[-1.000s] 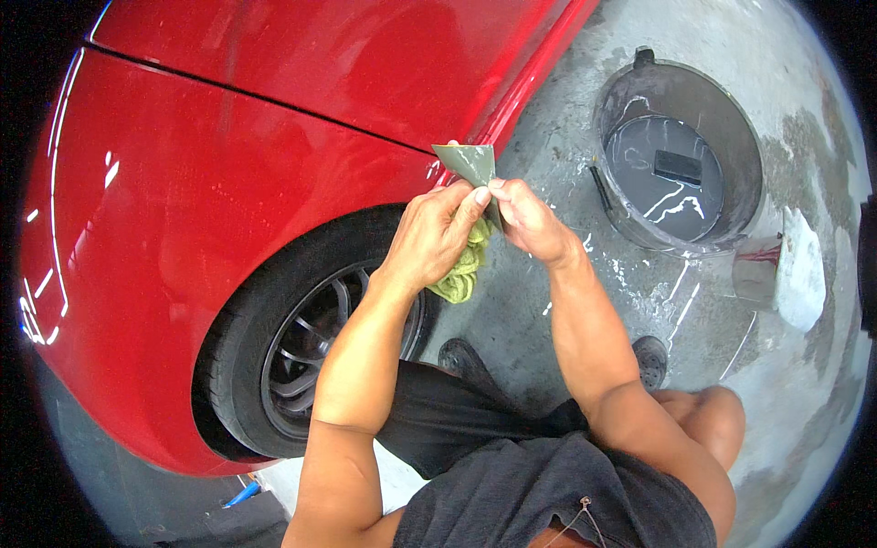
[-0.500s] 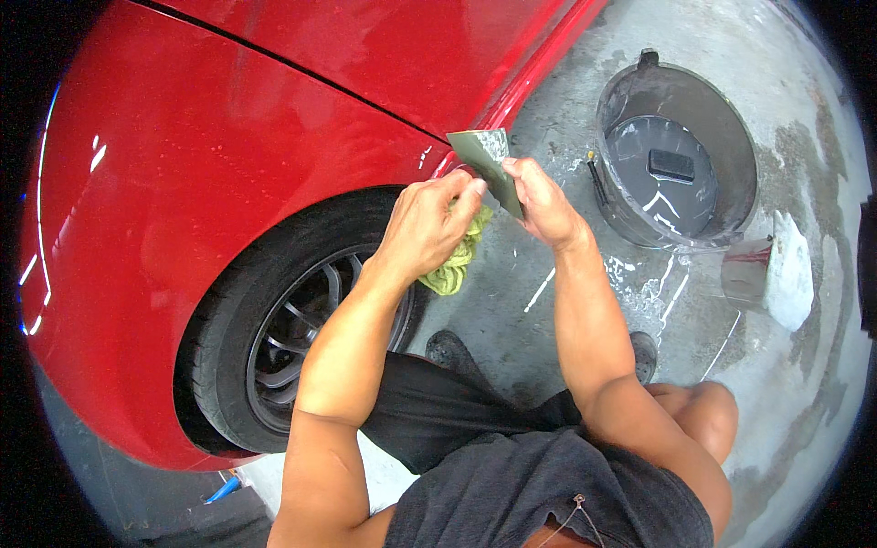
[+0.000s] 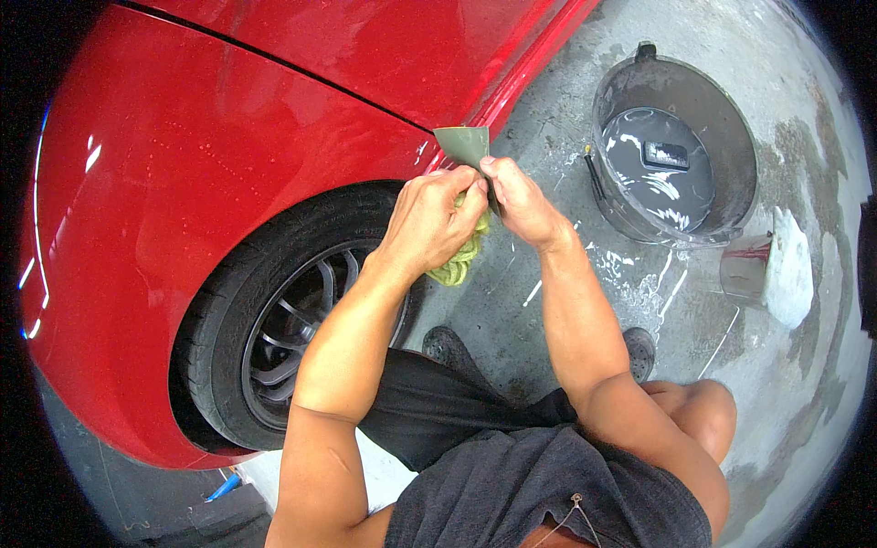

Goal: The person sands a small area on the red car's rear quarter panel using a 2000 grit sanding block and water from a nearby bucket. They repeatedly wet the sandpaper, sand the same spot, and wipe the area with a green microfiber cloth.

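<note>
A grey-green sheet of sandpaper (image 3: 464, 144) is held up between my two hands, beside the lower edge of a red car body (image 3: 301, 119). My right hand (image 3: 523, 201) is closed on its right side, thumb on top. The fingers of my left hand (image 3: 429, 217) are pinched together at the sheet's lower part, close against my right fingertips. My hands hide that lower end. Under and behind my left hand shows a bunched yellow-green cloth (image 3: 455, 267), partly covered.
A black-tyred wheel (image 3: 283, 320) is left of my forearms. At the right stands a dark bucket (image 3: 731, 137) of greyish water with a dark block (image 3: 665, 155) in it. Nearby is a small container (image 3: 744, 269) with a whitish cloth (image 3: 787, 269) draped over it. The grey floor (image 3: 557, 119) has wet patches.
My right hand has moved left, closer to my left hand. The sandpaper has shifted left and turned, and its pale wet-looking patch no longer shows.
</note>
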Demonstrator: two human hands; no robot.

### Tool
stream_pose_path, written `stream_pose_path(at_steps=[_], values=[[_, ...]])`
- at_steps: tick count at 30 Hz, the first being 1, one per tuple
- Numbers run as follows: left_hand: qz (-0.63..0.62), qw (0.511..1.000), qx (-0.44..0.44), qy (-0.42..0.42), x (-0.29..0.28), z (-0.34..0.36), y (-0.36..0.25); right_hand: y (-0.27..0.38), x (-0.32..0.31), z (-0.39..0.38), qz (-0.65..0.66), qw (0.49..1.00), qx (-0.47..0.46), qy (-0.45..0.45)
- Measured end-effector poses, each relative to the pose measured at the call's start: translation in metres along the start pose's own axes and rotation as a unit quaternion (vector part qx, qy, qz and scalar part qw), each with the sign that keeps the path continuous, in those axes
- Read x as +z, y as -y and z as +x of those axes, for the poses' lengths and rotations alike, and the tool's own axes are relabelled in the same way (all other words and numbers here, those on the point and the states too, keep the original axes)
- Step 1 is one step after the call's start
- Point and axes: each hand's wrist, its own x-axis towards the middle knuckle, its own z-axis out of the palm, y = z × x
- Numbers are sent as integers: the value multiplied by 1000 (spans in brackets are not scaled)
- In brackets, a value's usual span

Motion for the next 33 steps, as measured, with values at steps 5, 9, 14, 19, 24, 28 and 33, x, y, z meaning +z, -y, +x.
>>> stream_pose_path(at_steps=[5, 9, 14, 19, 24, 28, 33], values=[[32, 999, -20, -25, 1, 1, -4, 5, -2, -3, -134, 991, -20, -7], [61, 996, -29, -56, 7, -1, -3, 16, 1, -6, -226, 974, 13, -1], [51, 996, -51, -59, 7, 1, -5, 21, 15, -11, -200, 978, -45, -39], [-29, 994, -98, -34, 4, 3, -9, 9, -13, -2, -387, 915, -116, -10], [-167, 976, -137, -24, 6, -1, 9, 7, -25, 0, -228, 966, -47, -114], [-270, 944, -190, -13, 2, -5, 26, 19, -27, -7, -11, 980, 34, -194], [-371, 908, -193, -30, -1, -11, 32, 44, -33, -21, 66, 987, 48, -140]])
